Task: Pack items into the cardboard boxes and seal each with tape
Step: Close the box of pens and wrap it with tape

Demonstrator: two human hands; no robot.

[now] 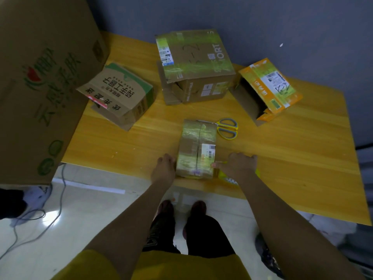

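Note:
A small cardboard box [196,148], closed and wrapped in clear tape with a white barcode label, lies near the front edge of the wooden table [292,150]. My left hand [164,168] rests against its left side near the front corner. My right hand [237,163] curls over a yellow tape dispenser [225,175] at the box's right front corner, thumb touching the box. The dispenser is mostly hidden under the hand. Yellow-and-grey scissors [227,128] lie just right of the box's far end.
Three more boxes stand further back: a printed one with a green end [119,96] at left, a larger taped one [195,65] in the middle, an orange one [268,87] open toward me at right. A big carton [40,77] looms left. Cables [40,215] lie on the floor.

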